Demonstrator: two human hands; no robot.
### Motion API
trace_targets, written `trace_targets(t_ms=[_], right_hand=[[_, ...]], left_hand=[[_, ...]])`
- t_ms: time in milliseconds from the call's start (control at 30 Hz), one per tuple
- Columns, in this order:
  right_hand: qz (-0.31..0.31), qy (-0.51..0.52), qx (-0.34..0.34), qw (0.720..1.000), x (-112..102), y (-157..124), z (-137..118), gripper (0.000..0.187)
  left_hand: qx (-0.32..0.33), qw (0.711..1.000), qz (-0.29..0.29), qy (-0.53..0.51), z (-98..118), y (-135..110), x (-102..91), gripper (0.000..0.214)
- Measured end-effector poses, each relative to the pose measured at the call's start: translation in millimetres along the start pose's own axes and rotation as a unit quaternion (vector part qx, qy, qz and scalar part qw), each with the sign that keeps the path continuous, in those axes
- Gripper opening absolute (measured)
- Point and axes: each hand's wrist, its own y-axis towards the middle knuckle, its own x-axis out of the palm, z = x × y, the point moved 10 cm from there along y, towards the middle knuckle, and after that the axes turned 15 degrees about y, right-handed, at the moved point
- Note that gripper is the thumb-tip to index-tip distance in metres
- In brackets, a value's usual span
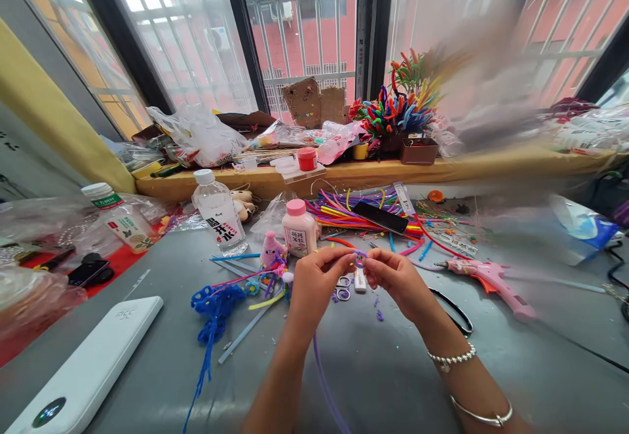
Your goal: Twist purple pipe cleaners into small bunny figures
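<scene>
My left hand (322,276) and my right hand (396,278) meet over the middle of the table, thumbs and forefingers pinching a small looped purple pipe cleaner (360,258). A long purple strand (322,372) trails below my left hand to the bottom edge; whether it joins the loop is hidden. Just under my fingers lie small scissors (343,288), mostly covered, and a white eraser-like block (360,281). Purple fluff bits (379,315) are scattered nearby. Left of my left hand stands a small pink fuzzy figure (273,250).
A pink glue gun (491,280) rests at right, its cable running off. Pipe cleaners (334,208) with a phone (380,217) lie behind. Bottles (219,214), a pink-capped jar (298,229), blue yarn (216,306) and a white power bank (88,368) stand left. A blur covers the upper right.
</scene>
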Motion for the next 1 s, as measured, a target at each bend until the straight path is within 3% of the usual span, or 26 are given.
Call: trace_targets(t_ms=[267, 400, 600, 833, 1000], right_hand=[[0.004, 0.112, 0.011, 0.994, -1, 0, 13, 0.025], [-0.034, 0.108, 0.027, 0.993, 7, 0, 25, 0.026], [-0.028, 0.141, 0.009, 0.99, 2, 1, 22, 0.026], [-0.035, 0.062, -0.009, 0.997, 5, 0, 10, 0.021], [0.001, -0.02, -0.072, 0.997, -1, 0, -8, 0.015]], left_hand=[[-0.045, 0.997, -0.055, -0.044, -15, 2, 13.5, 0.018], [-0.058, 0.994, -0.082, -0.05, -15, 0, 18.8, 0.017], [-0.046, 0.994, -0.091, -0.041, -12, -2, 19.7, 0.017], [-0.049, 0.994, -0.083, -0.054, -14, -1, 17.6, 0.017], [-0.053, 0.996, -0.07, -0.028, -14, 1, 11.9, 0.013]])
